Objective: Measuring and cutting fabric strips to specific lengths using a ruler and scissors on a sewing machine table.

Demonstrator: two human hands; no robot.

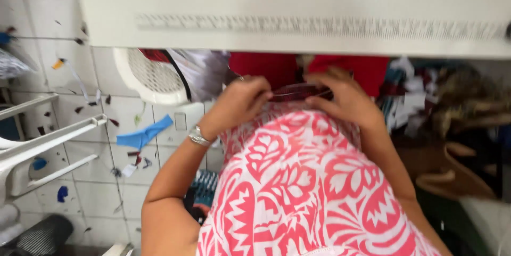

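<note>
Two hands, left hand [242,101] and right hand [346,99], pinch one dark cloth [301,92] at frame centre, fingers clamped on it. One white basket [151,77] stands upper left; the table edge [298,11] hides things above.

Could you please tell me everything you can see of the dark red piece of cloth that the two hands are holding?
The dark red cloth is a small, thin, woven-looking piece with faint pale lines, blurred in this view. It is stretched flat between the left hand and the right hand, which pinch its two ends. It sits just under the white table edge, above the pink and white patterned garment.
</note>
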